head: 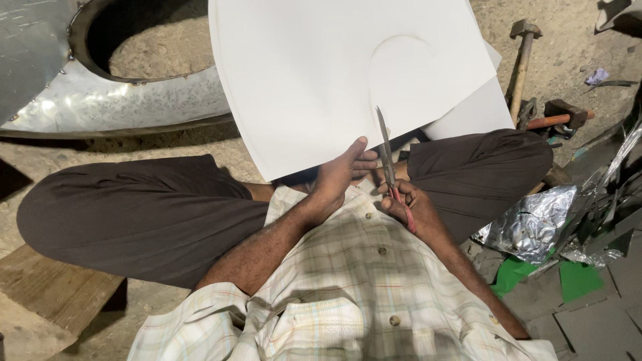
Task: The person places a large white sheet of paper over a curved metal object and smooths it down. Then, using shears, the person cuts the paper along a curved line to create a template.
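Seen from above, seated cross-legged on a dirt floor. At far left, curved galvanised metal sheet (100, 100) lying on the floor. At centre, left hand (341, 175) pinching the near edge of a large white sheet (321, 73) held over the lap. Just right, right hand (404, 204) clenched round red-handled scissors (390, 164), blades biting into the sheet's edge. Farther right, hammers (528, 60) and crumpled foil (535, 224).

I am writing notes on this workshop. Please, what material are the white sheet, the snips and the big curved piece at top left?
White sheet: thin, stiff, matte white; coated metal or card, I cannot tell which.
Snips: bare grey steel blades, red-coated handles in the right hand.
Curved piece: probably galvanised sheet metal, with a shiny mottled surface and rivets along the rim.
The left hand steadies the sheet.
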Demonstrator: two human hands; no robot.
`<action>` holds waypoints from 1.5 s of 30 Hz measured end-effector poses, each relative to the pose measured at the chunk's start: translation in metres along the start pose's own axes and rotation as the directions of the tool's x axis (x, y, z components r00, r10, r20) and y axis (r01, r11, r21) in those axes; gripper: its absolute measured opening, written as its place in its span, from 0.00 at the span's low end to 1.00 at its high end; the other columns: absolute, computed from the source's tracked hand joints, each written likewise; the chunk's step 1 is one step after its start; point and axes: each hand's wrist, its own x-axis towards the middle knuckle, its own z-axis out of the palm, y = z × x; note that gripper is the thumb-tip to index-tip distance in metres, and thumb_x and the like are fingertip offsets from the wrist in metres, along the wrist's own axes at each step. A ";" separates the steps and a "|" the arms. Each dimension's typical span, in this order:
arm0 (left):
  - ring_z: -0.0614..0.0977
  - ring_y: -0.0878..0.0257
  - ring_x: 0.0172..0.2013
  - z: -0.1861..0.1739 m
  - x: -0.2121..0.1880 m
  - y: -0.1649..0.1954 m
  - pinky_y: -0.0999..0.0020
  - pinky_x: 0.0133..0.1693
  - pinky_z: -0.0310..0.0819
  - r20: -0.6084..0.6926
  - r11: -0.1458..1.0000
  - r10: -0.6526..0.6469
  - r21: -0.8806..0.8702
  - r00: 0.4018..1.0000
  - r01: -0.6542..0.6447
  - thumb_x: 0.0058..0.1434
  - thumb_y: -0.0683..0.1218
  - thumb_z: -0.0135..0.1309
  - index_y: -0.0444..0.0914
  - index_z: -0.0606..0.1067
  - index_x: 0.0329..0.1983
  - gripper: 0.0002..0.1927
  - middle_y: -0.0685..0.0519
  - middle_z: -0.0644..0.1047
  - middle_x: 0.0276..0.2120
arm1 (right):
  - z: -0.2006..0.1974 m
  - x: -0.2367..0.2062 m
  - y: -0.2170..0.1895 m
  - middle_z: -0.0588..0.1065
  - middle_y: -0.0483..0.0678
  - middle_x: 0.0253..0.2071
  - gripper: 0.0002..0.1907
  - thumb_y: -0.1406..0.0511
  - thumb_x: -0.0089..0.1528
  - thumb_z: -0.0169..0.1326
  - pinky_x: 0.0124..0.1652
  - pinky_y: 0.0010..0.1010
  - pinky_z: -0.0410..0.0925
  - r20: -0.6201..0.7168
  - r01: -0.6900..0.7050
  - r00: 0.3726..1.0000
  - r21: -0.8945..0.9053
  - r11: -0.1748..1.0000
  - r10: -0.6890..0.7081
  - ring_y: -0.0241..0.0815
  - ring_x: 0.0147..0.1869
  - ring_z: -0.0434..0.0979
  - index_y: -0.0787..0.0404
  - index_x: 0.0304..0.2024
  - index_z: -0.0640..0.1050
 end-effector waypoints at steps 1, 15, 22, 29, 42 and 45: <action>0.79 0.52 0.54 0.000 0.000 -0.001 0.52 0.58 0.73 -0.003 1.000 0.012 -0.008 1.000 -0.012 0.69 0.61 0.47 0.28 0.71 0.59 0.32 0.40 0.78 0.48 | 0.000 0.000 0.000 0.80 0.42 0.36 0.24 0.50 0.57 0.65 0.41 0.26 0.74 -0.004 0.001 1.000 -0.001 1.000 -0.001 0.31 0.40 0.79 0.58 0.47 0.81; 0.81 0.57 0.52 -0.001 0.008 -0.008 0.59 0.51 0.74 -0.008 0.999 -0.003 -0.041 1.000 0.002 0.69 0.60 0.47 0.30 0.70 0.60 0.30 0.42 0.80 0.48 | 0.002 0.002 0.000 0.77 0.41 0.31 0.24 0.50 0.57 0.65 0.36 0.22 0.71 0.003 -0.043 0.999 0.013 0.999 0.043 0.28 0.35 0.76 0.58 0.47 0.80; 0.81 0.58 0.49 -0.001 0.005 -0.014 0.61 0.48 0.75 0.012 1.000 0.004 -0.024 1.000 -0.003 0.69 0.59 0.47 0.29 0.72 0.58 0.29 0.41 0.80 0.47 | 0.000 0.006 0.001 0.77 0.40 0.33 0.25 0.47 0.57 0.64 0.35 0.25 0.71 0.002 -0.036 0.999 0.005 0.999 0.036 0.29 0.35 0.75 0.57 0.47 0.80; 0.81 0.59 0.49 -0.001 0.006 -0.014 0.62 0.49 0.75 0.024 0.999 -0.006 -0.033 1.000 0.007 0.69 0.59 0.47 0.28 0.69 0.60 0.30 0.40 0.79 0.47 | 0.001 0.006 -0.001 0.79 0.42 0.33 0.26 0.47 0.56 0.64 0.39 0.25 0.74 -0.023 -0.034 0.999 -0.054 0.998 0.033 0.31 0.38 0.79 0.58 0.46 0.79; 0.80 0.59 0.47 0.000 0.008 -0.019 0.64 0.47 0.74 0.061 0.992 -0.028 -0.119 0.998 0.035 0.68 0.58 0.50 0.28 0.70 0.60 0.30 0.42 0.79 0.48 | 0.003 0.009 -0.005 0.77 0.42 0.33 0.20 0.53 0.62 0.64 0.35 0.23 0.69 -0.001 0.035 0.999 0.038 0.999 -0.035 0.29 0.35 0.75 0.61 0.46 0.79; 0.80 0.59 0.49 0.001 0.005 -0.015 0.62 0.50 0.74 0.084 0.987 -0.040 -0.149 0.996 0.053 0.69 0.59 0.50 0.30 0.68 0.61 0.30 0.43 0.78 0.49 | 0.004 0.007 -0.012 0.78 0.43 0.32 0.20 0.54 0.61 0.64 0.34 0.22 0.70 -0.020 -0.029 0.999 0.027 0.999 0.029 0.29 0.34 0.76 0.61 0.46 0.79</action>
